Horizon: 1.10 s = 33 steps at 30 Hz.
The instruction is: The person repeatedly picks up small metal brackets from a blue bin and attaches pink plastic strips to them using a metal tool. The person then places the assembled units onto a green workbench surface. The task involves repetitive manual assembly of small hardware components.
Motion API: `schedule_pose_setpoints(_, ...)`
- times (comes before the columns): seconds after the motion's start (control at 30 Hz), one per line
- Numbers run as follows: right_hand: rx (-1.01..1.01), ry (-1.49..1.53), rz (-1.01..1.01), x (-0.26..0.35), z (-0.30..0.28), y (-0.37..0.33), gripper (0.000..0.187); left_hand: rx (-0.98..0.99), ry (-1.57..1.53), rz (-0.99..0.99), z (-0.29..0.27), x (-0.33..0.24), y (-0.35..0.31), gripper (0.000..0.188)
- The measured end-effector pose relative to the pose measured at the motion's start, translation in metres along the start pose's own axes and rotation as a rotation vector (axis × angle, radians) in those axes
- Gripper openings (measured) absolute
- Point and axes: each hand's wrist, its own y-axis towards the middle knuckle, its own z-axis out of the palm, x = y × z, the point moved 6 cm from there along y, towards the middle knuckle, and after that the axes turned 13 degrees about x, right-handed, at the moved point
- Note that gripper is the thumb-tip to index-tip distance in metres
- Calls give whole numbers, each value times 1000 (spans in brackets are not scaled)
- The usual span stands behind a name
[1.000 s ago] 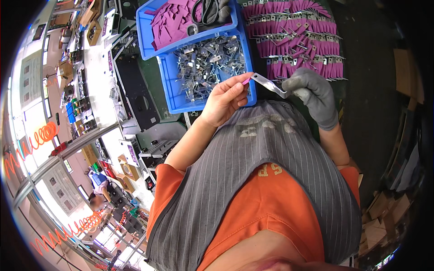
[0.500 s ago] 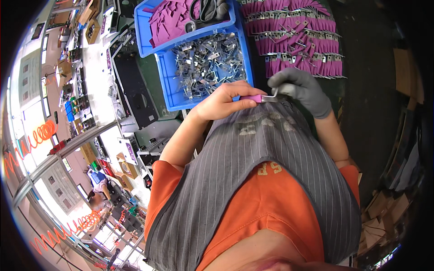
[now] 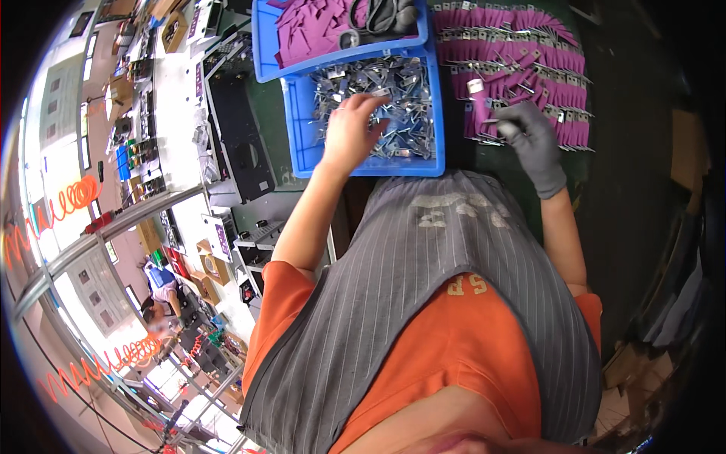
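My bare left hand [image 3: 351,135] hovers over a blue bin [image 3: 301,147] of loose bent metal brackets [image 3: 404,79]. Its fingers are apart and curved, with nothing seen between them. To the right, my grey-gloved right hand [image 3: 534,147] pinches the thin metal end of a purple-sleeved bracket [image 3: 479,106]. That piece points away from me, its flat metal tab at the far end. It is beside the near left edge of several rows of similar purple-sleeved brackets [image 3: 563,64] on the dark green surface; whether it touches the surface I cannot tell.
Behind the bracket bin, a second blue bin [image 3: 266,49] holds loose flat purple sleeves [image 3: 310,30] and a dark grey bundle [image 3: 386,17]. Black metal panels [image 3: 238,132] lie at the left. Farther left are a cluttered workbench, coiled orange hoses [image 3: 79,195] and another person [image 3: 166,299].
My left hand has let go of the purple-sleeved bracket and moved over the metal brackets. My right hand has carried the piece forward to the rows. The view has shifted slightly.
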Motion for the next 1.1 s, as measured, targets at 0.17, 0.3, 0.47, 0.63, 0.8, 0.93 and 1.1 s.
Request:
schedule_pose_setpoints(0.17, -247, -473, 120, -45, -37, -11, 19, 190, 215, -305, 30, 81, -4, 20)
schedule_pose_setpoints(0.3, -298, -315, 94, -53, -29, -10, 27, 108, 330, -397, 32, 95, 9, 17)
schedule_pose_setpoints(0.47, -166, -257, 136, -46, -1, 2, 24, 139, 415, -569, 32, 120, 30, 26)
schedule_pose_setpoints(0.63, -88, -187, 32, -28, 19, 5, 19, 75, 368, -528, 35, 118, 21, 20)
schedule_pose_setpoints(0.8, 52, 331, 133, -29, 44, 3, 22, 35, 214, -264, 6, 58, -16, 14)
schedule_pose_setpoints(0.93, 188, 755, 169, 12, 76, 24, 27, 71, 148, 134, 0, -29, -20, 18)
schedule_pose_setpoints(1.1, 422, 954, 276, -4, 85, 27, 27, 138, 76, 247, -9, -60, -12, 36)
